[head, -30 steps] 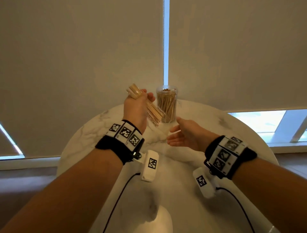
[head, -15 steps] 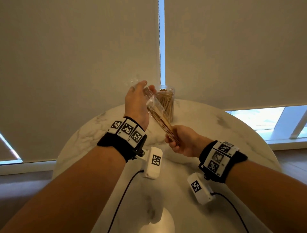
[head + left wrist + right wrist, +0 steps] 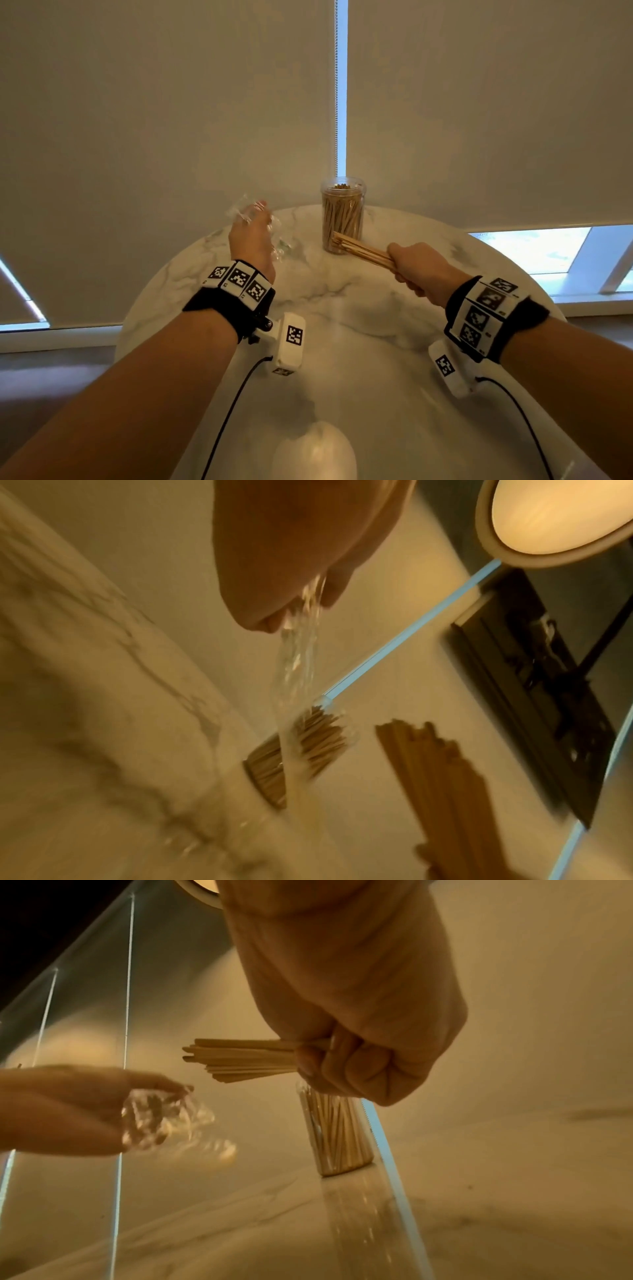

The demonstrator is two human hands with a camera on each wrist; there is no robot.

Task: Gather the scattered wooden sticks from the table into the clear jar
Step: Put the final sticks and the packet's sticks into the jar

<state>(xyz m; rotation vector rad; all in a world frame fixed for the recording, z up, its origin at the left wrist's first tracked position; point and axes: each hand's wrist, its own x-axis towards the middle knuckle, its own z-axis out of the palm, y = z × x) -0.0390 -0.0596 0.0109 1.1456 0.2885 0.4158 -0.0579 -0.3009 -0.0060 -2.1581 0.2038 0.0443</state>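
Note:
A clear jar [image 3: 343,214] full of upright wooden sticks stands at the far edge of the round marble table [image 3: 342,342]. My right hand [image 3: 416,265] grips a bundle of wooden sticks [image 3: 363,250] in a fist, their free ends pointing left just in front of the jar's base. In the right wrist view the bundle [image 3: 240,1058] sticks out left of my fist, above the jar [image 3: 339,1134]. My left hand [image 3: 251,236], raised left of the jar, pinches an empty crumpled clear plastic wrapper [image 3: 245,210], which hangs from my fingers [image 3: 298,653] in the left wrist view.
Closed roller blinds hang right behind the table, with a bright slit between them above the jar. A pale rounded object [image 3: 315,452] sits at the near edge of the table. Bare marble lies between my hands and the jar.
My right hand has pulled the stick bundle out of the clear wrapper and moved right with it. My left hand has swung left, keeping the now empty wrapper.

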